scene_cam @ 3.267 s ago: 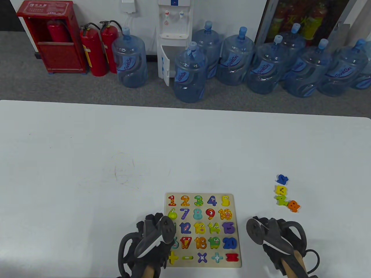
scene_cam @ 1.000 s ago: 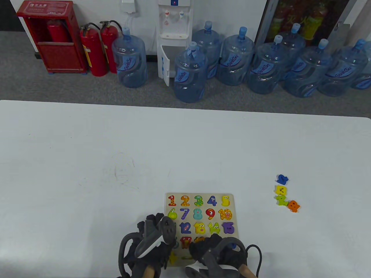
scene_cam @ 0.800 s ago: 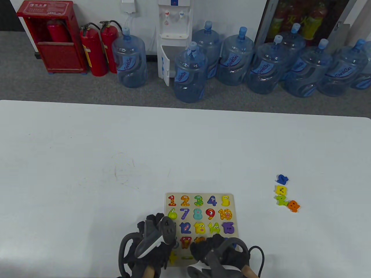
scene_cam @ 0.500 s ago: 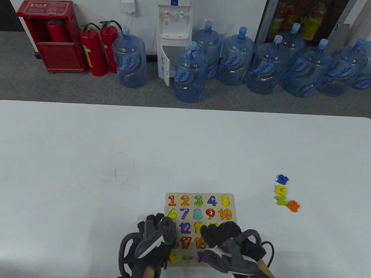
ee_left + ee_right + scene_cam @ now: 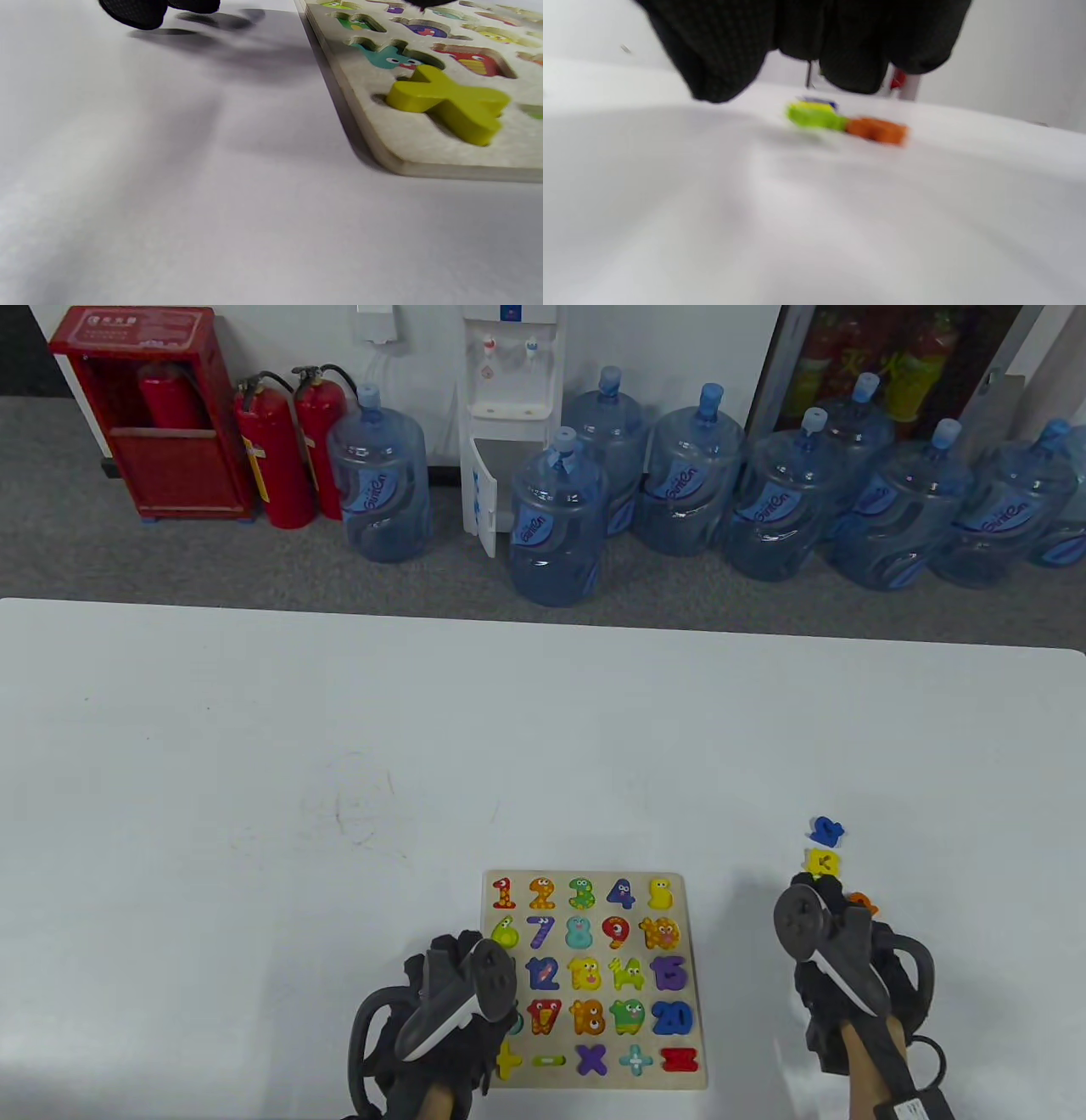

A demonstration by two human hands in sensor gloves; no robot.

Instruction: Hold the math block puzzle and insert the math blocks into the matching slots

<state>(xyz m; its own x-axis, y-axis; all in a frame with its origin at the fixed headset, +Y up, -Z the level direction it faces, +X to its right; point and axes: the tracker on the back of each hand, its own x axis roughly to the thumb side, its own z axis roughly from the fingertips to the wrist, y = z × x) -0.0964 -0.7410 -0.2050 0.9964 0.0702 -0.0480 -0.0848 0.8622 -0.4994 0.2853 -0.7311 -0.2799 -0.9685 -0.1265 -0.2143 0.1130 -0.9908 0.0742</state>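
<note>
On the white table (image 5: pixel 254 814), the left hand (image 5: pixel 450 1010) steadies the board (image 5: pixel 691 984); the right hand (image 5: pixel 836 959), empty with fingers loose, has left it for the loose blocks (image 5: pixel 823 861), so another insertion follows.

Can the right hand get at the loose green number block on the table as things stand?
Probably yes. The right hand hovers just short of the green number block, its fingers holding nothing. Only bare white table lies between; the orange block beside it may get nudged.
</note>
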